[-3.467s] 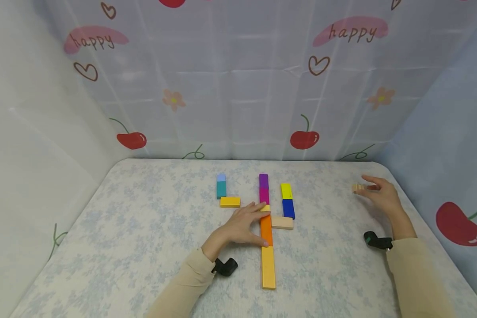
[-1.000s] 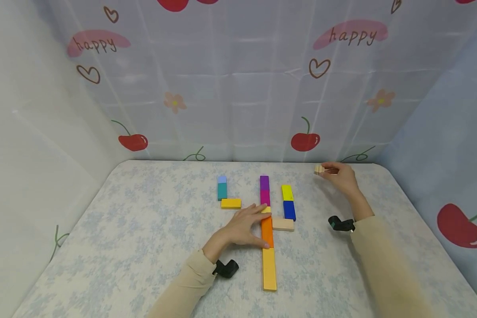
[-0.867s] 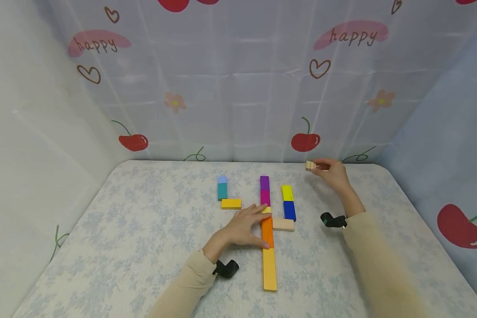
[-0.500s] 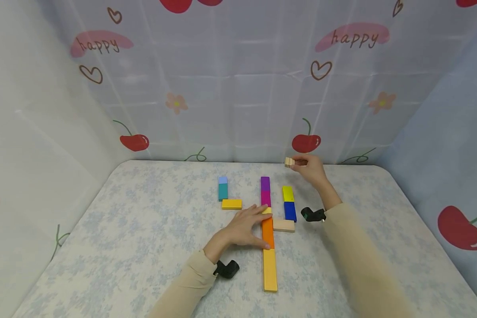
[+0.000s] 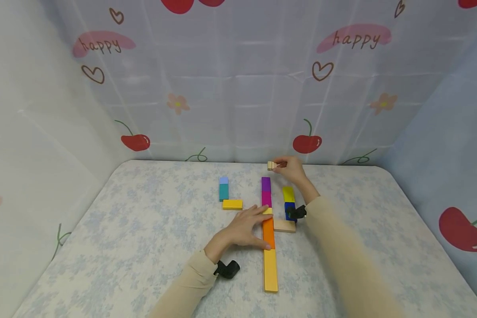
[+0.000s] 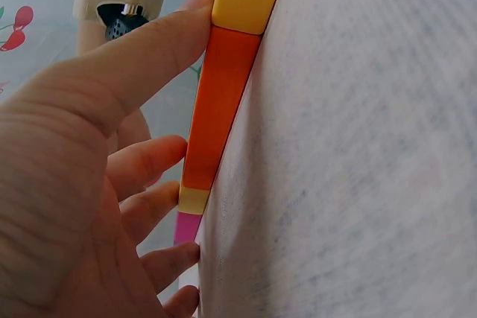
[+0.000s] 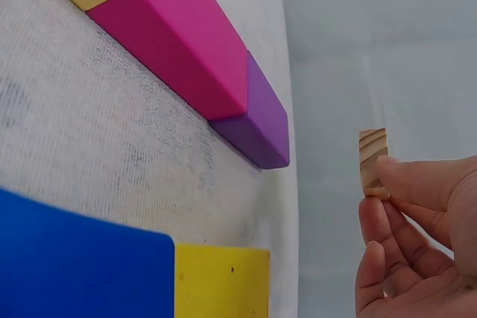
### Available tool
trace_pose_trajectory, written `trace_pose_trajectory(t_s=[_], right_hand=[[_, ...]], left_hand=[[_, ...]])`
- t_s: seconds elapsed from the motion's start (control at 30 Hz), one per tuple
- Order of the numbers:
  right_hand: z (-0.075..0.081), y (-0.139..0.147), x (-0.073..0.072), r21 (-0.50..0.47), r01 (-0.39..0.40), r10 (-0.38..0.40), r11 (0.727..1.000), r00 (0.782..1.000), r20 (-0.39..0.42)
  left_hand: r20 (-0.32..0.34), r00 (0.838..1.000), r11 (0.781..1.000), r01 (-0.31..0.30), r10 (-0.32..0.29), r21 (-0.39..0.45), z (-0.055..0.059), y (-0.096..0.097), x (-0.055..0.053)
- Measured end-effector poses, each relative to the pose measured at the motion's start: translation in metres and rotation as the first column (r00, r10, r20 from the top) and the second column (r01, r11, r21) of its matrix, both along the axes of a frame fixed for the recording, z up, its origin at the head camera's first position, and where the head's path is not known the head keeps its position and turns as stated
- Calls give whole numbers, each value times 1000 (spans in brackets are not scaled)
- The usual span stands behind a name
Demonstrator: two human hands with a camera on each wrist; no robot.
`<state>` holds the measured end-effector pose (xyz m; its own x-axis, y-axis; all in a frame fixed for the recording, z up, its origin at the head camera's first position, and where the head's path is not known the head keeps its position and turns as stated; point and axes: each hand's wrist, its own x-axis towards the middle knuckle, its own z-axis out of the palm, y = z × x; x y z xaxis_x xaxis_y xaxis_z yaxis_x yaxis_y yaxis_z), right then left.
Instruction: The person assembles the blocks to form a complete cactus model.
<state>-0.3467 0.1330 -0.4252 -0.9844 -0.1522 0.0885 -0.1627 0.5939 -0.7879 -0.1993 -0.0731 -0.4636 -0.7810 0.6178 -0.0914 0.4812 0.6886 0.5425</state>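
My right hand (image 5: 292, 170) pinches a small unpainted wooden block (image 7: 373, 156) between thumb and fingers. It holds the block above the far end of a straight row of blocks, beyond the purple block (image 5: 266, 183). Nearer me, the row continues with a magenta block (image 5: 266, 198), a pale yellow one partly covered by fingers, an orange block (image 5: 268, 234) and a long yellow block (image 5: 270, 271). My left hand (image 5: 242, 227) rests along the row's left side with fingers spread. Its thumb touches near the orange-yellow joint, as the left wrist view (image 6: 237, 109) shows.
Right of the row lie a plain wooden block (image 5: 284, 226), a blue block (image 5: 289, 206) partly behind the wrist camera, and a bright yellow block (image 5: 288, 193). To the left are light blue (image 5: 224, 180), teal (image 5: 224, 193) and yellow (image 5: 232, 204) blocks. A patterned curtain hangs behind the table.
My right hand has carried the small wooden block from the table's right side leftward to beyond the row's far end. My left hand and the laid blocks have stayed put.
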Motion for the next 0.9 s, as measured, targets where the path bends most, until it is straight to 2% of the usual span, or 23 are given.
trace_pose_trajectory(t_s=[0.4, 0.9], right_hand=[[-10, -11, -7, 10, -39, 39, 999, 999, 7], [-19, -15, -6, 37, -28, 27, 999, 999, 31]], left_hand=[[-4, 1000, 1000, 10, -10, 11, 1, 0, 0], [-21, 1000, 1000, 5, -5, 1, -1, 0, 1]])
